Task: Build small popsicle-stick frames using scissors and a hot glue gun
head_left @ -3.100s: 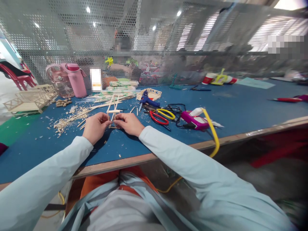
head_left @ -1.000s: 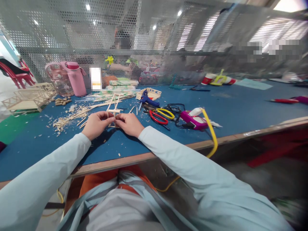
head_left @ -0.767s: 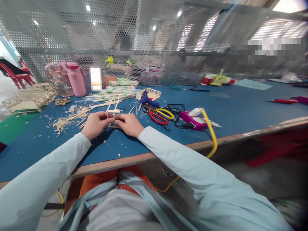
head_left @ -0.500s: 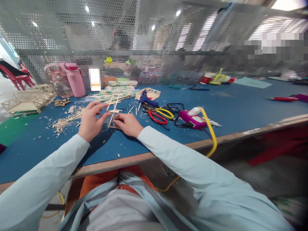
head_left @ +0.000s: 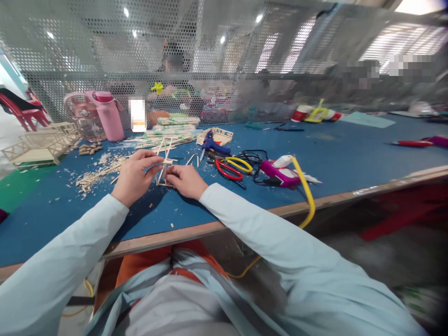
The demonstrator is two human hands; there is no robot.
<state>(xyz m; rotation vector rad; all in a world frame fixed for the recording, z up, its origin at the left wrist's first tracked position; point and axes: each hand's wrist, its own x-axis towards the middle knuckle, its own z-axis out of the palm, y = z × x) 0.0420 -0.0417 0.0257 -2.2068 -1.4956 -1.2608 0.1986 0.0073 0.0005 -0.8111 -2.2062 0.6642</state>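
A small frame of thin wooden sticks [head_left: 168,162] stands upright on the blue table, with crossed diagonals and a short crosspiece at mid-height. My left hand [head_left: 135,176] pinches it from the left near that crosspiece, thumb and fingers closed. From the right, my right hand [head_left: 187,180] grips a lower post of the frame, its fingertips closed. Parts of the frame are hidden behind my fingers. Loose sticks and chips [head_left: 100,176] lie in a heap left of my left hand.
Right of my hands lie red-handled scissors [head_left: 229,170], a blue glue gun [head_left: 216,145] and a purple tool [head_left: 282,175] with a yellow strap. A pink bottle [head_left: 111,119] and wooden stick structures [head_left: 38,147] stand at the left. Packed sticks [head_left: 175,133] lie behind the frame.
The fingers of my left hand have come down and closed in on the frame's crosspiece. My right hand and the frame have hardly moved.
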